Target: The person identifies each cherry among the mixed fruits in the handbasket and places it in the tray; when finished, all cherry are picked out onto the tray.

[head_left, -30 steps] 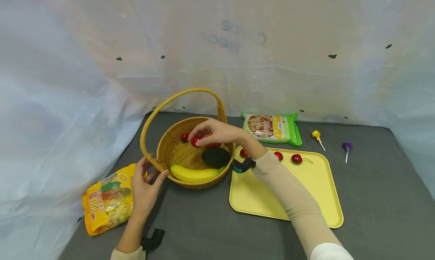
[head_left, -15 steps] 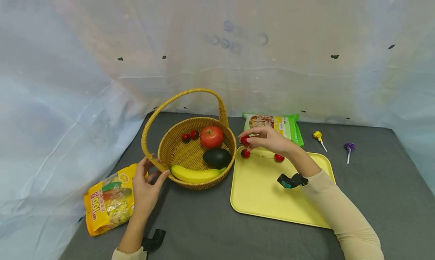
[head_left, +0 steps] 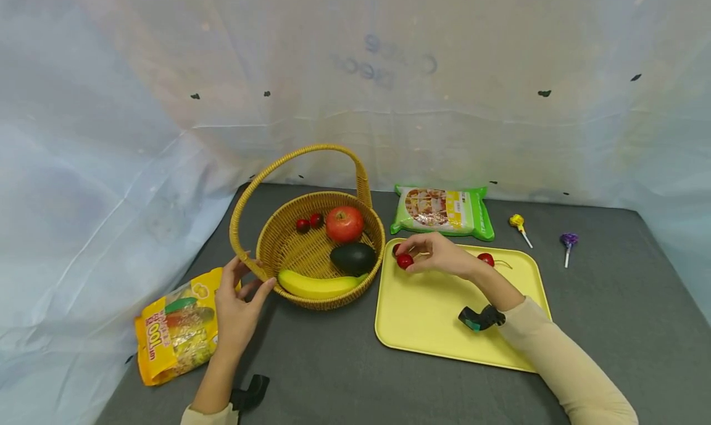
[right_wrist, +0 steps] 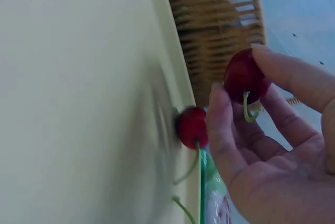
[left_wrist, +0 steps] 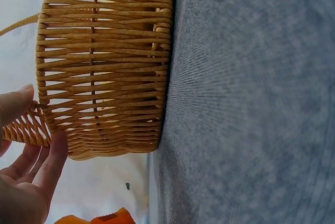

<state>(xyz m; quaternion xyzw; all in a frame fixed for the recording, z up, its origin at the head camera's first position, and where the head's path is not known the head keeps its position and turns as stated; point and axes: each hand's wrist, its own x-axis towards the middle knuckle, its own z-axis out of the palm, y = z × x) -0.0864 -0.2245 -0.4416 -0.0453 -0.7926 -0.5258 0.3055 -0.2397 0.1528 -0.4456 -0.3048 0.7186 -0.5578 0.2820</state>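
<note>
My left hand (head_left: 239,308) holds the yellow wicker basket (left_wrist: 104,67) where its handle meets the rim, thumb on one side and fingers on the other in the left wrist view. Inside the basket lie two cherries (head_left: 309,222), a pomegranate (head_left: 345,224), a dark green avocado (head_left: 353,259) and a banana (head_left: 322,285). My right hand (head_left: 439,255) pinches a stemmed cherry (right_wrist: 245,76) between thumb and fingers, above the yellow tray (head_left: 433,314). Another cherry (right_wrist: 192,127) rests at the tray's far left corner. Farther right on it is one more cherry (head_left: 486,259).
Behind the tray lies a green food packet (head_left: 441,210). A yellow lollipop (head_left: 517,221) and a purple lollipop (head_left: 568,240) are on the grey table (head_left: 627,301) at the right. Beside my left forearm is a yellow packet (head_left: 180,326).
My right hand has let go of a cherry in the basket and moved right to the tray. It now holds another cherry, lower than half a second ago. My left hand stays at the basket.
</note>
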